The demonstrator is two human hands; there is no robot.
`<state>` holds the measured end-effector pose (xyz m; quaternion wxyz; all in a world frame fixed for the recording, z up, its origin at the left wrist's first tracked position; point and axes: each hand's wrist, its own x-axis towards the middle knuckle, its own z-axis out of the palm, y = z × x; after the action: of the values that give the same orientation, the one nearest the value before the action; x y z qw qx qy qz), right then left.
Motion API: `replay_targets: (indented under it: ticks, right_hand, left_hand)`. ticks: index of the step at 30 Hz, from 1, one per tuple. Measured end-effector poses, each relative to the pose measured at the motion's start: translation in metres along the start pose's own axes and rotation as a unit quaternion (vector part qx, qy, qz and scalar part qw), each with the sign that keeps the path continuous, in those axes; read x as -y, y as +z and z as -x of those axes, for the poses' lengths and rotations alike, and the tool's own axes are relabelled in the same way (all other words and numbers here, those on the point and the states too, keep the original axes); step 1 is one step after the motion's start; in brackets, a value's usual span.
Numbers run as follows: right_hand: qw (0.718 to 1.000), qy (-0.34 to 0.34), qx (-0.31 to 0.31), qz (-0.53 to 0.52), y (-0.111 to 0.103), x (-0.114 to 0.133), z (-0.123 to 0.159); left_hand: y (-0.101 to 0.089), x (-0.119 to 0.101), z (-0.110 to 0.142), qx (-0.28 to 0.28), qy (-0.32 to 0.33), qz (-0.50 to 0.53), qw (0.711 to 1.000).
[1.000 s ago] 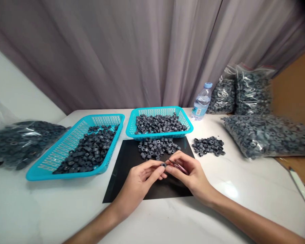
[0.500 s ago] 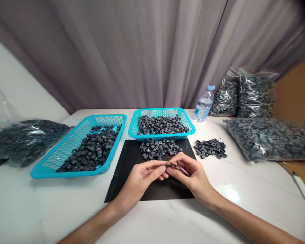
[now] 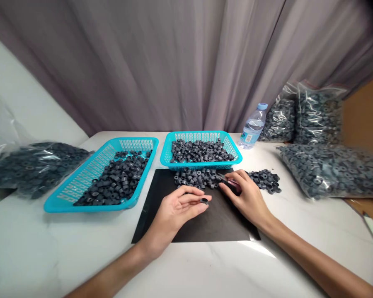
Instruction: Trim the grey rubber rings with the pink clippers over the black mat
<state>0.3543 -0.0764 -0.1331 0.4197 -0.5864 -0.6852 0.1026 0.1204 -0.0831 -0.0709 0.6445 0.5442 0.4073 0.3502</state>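
Over the black mat (image 3: 199,225), my left hand (image 3: 177,209) pinches a small dark grey rubber-looking ring (image 3: 204,201) between thumb and fingertips. My right hand (image 3: 247,196) is closed around a small pink-handled tool (image 3: 234,184) with a thin pointed metal tip; its exact kind is partly hidden by the fingers. That tip lies at the right side of a pile of dark grey rings (image 3: 194,178) on the mat. A gap separates my two hands.
Two blue baskets, one at left (image 3: 57,203) and one behind the mat (image 3: 202,166), hold many rings. A second ring pile (image 3: 265,181) lies right. Around stand a water bottle (image 3: 253,127) and filled bags, left (image 3: 46,165) and right (image 3: 326,171).
My hands were together at the ring and have come apart. The right hand has moved away with the tool to the pile; the left still holds the ring. The view shifted slightly.
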Motion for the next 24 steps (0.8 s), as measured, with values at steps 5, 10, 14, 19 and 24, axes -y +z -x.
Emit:
replay_targets:
  ticks: [5, 10, 14, 19, 24]
  right_hand:
    - [0.997, 0.023, 0.035, 0.058, 0.003, -0.009, -0.002]
    - [0.998, 0.027, 0.046, 0.039, 0.003, -0.008, -0.001]
    - [0.998, 0.029, 0.040, 0.035, 0.004, -0.008, -0.002]
    - [0.999, 0.029, 0.034, 0.027, 0.007, -0.006, -0.003]
    - [0.999, 0.031, 0.031, 0.019, 0.009, -0.003, -0.003]
  left_hand:
    - [-0.001, 0.000, 0.001, 0.011, 0.002, 0.004, 1.000]
    - [-0.001, 0.003, 0.000, 0.016, 0.025, -0.032, 0.999]
    - [-0.020, -0.009, 0.002, -0.005, 0.176, -0.264, 0.948]
    - [-0.063, -0.044, -0.001, -0.150, 0.343, -0.531, 0.761]
    - [-0.096, -0.055, -0.009, -0.317, 0.238, -0.664, 0.634]
